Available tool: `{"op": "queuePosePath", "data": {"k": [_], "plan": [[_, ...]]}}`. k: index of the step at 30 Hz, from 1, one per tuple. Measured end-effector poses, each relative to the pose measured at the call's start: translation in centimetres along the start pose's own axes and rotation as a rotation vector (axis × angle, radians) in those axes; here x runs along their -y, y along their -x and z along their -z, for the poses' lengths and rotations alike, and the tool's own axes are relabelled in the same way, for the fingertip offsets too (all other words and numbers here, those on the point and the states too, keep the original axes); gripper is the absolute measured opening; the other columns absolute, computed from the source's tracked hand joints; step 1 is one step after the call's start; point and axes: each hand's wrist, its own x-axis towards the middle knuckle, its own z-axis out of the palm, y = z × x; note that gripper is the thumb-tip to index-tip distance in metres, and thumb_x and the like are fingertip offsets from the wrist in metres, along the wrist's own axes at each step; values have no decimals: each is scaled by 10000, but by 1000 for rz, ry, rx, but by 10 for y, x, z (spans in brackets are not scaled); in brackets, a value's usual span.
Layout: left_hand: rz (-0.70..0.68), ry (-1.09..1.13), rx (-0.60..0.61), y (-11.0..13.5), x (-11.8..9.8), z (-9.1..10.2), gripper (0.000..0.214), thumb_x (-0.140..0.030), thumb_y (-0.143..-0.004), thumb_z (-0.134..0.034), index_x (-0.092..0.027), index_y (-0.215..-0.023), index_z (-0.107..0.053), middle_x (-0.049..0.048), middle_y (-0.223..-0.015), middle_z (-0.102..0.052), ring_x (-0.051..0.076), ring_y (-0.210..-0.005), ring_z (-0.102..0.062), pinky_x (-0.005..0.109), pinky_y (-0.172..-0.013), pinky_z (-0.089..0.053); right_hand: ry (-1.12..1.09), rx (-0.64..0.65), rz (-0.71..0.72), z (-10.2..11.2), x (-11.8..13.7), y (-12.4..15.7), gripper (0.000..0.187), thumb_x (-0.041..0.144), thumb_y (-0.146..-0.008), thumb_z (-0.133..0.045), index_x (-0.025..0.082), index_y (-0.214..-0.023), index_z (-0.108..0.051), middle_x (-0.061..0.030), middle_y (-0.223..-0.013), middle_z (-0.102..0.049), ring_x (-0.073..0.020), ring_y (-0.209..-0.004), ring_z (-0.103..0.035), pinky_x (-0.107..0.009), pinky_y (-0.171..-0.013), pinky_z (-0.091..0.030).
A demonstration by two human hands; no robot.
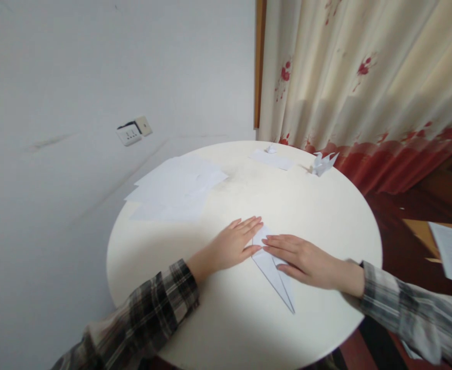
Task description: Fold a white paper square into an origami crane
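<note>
A folded piece of white paper (269, 270) lies on the round white table (226, 313), its long narrow point aimed toward me and to the right. My left hand (236, 240) rests flat with fingers stretched over the paper's upper left edge. From the right, my right hand (303, 258) lies across the paper's right side, fingers extended and pressing down on it. The two hands' fingertips nearly meet over the upper part of the paper, which they partly cover. Neither hand grasps the paper.
Loose white sheets (175, 185) spread over the table's far left. A folded paper crane (321, 163) stands near the far right edge. A smaller folded paper piece (271, 148) sits by a flat slip (272, 160). Wall and curtain (349, 92) border the table.
</note>
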Motion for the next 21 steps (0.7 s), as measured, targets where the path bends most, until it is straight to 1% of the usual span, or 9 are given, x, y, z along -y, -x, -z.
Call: {"op": "queuePosePath", "data": {"k": [3, 5, 7, 10, 11, 13, 16, 18, 21], "plan": [[54, -34, 2, -2, 13, -2, 535, -454, -924, -270, -180, -1381, -226, 91, -1452, -262, 184, -1340, -222, 395, -1064, -194, -108, 0, -34, 0, -7, -6, 475, 310, -914, -389, 168, -1363, -325, -102, -1396, -374, -189, -1302, -308, -418, -1073, -292], [118, -71, -8, -3, 23, 0, 544, -465, -922, -257, -160, -1373, -251, 100, -1442, -282, 193, -1335, -236, 406, -1062, -194, -193, -89, -89, -1, -14, -13, 448, 301, -924, -360, 172, -1353, -339, -93, -1377, -402, -168, -1287, -331, -388, -1066, -309], [198, -119, -16, -4, 31, 3, 551, -473, -917, -266, -147, -1361, -285, 109, -1433, -298, 201, -1330, -248, 410, -1066, -187, -233, -222, -188, -3, -25, -24, 380, 302, -922, -357, 189, -1275, -444, -91, -1320, -466, -176, -1217, -420, -392, -1033, -344], [319, -202, -63, -5, 31, 5, 575, -487, -900, -308, -112, -1335, -339, 133, -1415, -327, 222, -1318, -271, 415, -1071, -182, -234, -384, -398, -6, -44, -43, 296, 322, -888, -432, 178, -1106, -573, -96, -1082, -606, -192, -995, -549, -374, -901, -430], [343, -228, -82, -5, 28, 5, 576, -483, -896, -321, -95, -1321, -359, 144, -1400, -352, 231, -1312, -282, 421, -1073, -177, -229, -407, -453, -7, -50, -50, 278, 336, -871, -465, 169, -1047, -601, -92, -1001, -622, -189, -920, -562, -357, -846, -446], [375, -274, -134, -5, 21, 6, 574, -472, -889, -345, -67, -1294, -391, 167, -1362, -403, 250, -1300, -300, 441, -1074, -169, -200, -382, -486, -7, -60, -63, 292, 388, -783, -592, 159, -960, -631, -77, -896, -619, -184, -830, -554, -322, -762, -445], [310, -292, -212, -5, 14, 8, 509, -415, -890, -387, -101, -1291, -398, 144, -1357, -415, 245, -1280, -327, 438, -1062, -209, -139, -330, -456, -7, -66, -77, 369, 388, -664, -709, 159, -939, -619, -30, -767, -591, -156, -712, -517, -278, -670, -411], [195, -266, -220, -6, 11, 12, 394, -312, -899, -403, -174, -1267, -435, 90, -1331, -454, 217, -1222, -397, 396, -1016, -297, -146, -308, -462, -5, -67, -82, 327, 387, -674, -698, 162, -891, -606, 2, -693, -567, -130, -637, -491, -248, -607, -378], [94, -211, -184, -7, 10, 16, 282, -207, -901, -398, -225, -1137, -552, 48, -1138, -585, 189, -1038, -520, 337, -871, -421, -136, -292, -488, -3, -63, -82, 261, 395, -709, -657, 160, -786, -574, 17, -638, -547, -111, -577, -464, -227, -538, -329]]}}
